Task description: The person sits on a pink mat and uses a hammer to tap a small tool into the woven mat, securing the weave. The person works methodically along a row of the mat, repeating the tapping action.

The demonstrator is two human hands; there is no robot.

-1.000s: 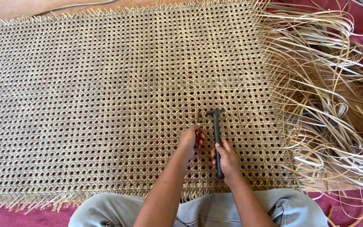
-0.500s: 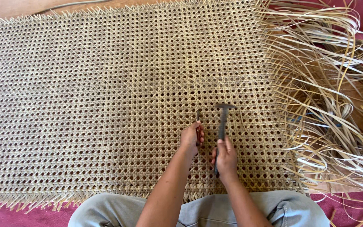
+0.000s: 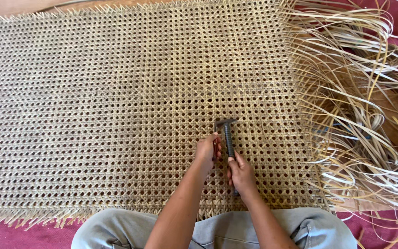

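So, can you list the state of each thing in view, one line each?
Woven cane sheet: lying flat, right edge unfinished.
Loose cane strands: unwoven, tangled at the right.
Small dark hammer: held by its handle, head over the weave.
Right hand: closed on the hammer handle.
Left hand: fingers pinched on the weave.

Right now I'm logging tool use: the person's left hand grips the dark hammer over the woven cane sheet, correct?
Not quite. In the head view the right hand grips the dark hammer over the woven cane sheet; the left hand only rests on the weave beside it.
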